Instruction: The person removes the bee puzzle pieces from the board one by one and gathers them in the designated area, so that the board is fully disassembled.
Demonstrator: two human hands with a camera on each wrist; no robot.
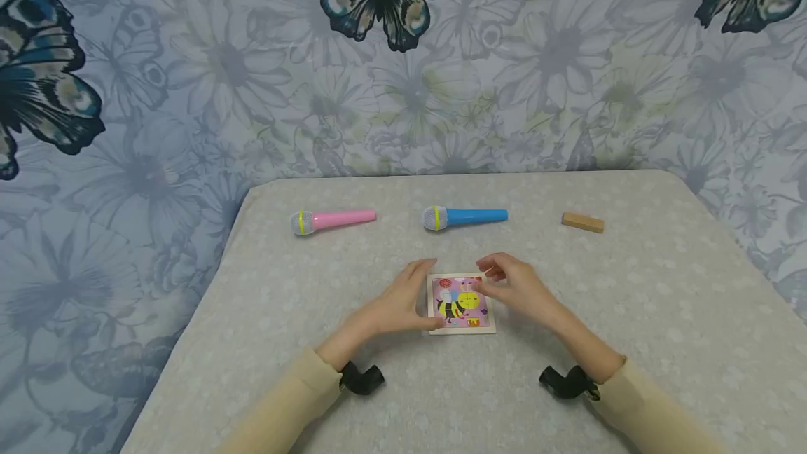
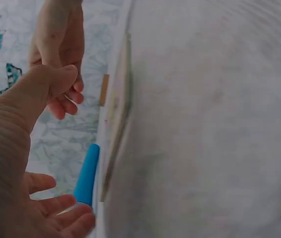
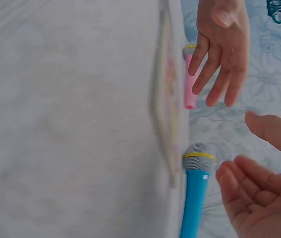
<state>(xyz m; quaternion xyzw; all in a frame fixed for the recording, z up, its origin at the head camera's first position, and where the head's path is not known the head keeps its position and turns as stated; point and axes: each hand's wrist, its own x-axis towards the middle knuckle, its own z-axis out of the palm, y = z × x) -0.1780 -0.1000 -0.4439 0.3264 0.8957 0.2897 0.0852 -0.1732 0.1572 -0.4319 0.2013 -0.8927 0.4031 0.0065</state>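
A small square picture board (image 1: 463, 321) with a pale border and a cartoon bee on pink lies flat on the table. My left hand (image 1: 403, 300) hovers at its left side, thumb and fingers spread, the thumb overlapping the lower left corner in the head view. Over the upper right corner is my right hand (image 1: 517, 287), its fingers bent a little. The right wrist view shows a gap between that thumb (image 3: 271, 130) and the fingertips, with nothing held. Both wrist views catch the board edge-on, below the hands.
Behind the board lie a pink toy microphone (image 1: 343, 218) and a blue toy microphone (image 1: 476, 216), both heads pointing left. A small wooden block (image 1: 583, 222) is at the back right. A patterned cloth (image 1: 252, 342) covers the table, which meets a butterfly-print wall (image 1: 441, 111).
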